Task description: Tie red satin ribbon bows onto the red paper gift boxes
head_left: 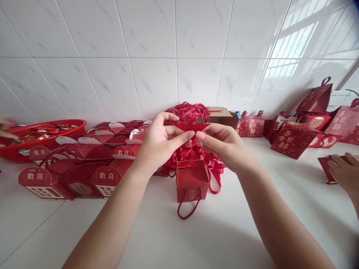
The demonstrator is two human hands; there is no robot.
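Note:
My left hand (pixel 165 140) and my right hand (pixel 221 140) meet thumb to thumb above the counter, fingers closed in a pinch. Between them shows a flat red piece (pixel 192 127); whether it is ribbon or card I cannot tell. Just below stands a small red box (pixel 192 183), its top edges open and a twisted red cord handle (pixel 188 216) hanging down in front. Behind the box and hands lies a tangled heap of shiny red ribbons (pixel 193 112), partly hidden by my fingers.
Red gift boxes (pixel 42 183) stand in rows at left. Beyond them is a red plastic basin (pixel 70 126) with another person's hand. An open cardboard box (pixel 224 116) sits by the wall. More red boxes (pixel 294 140) are at right, near another person's hand (pixel 344 168).

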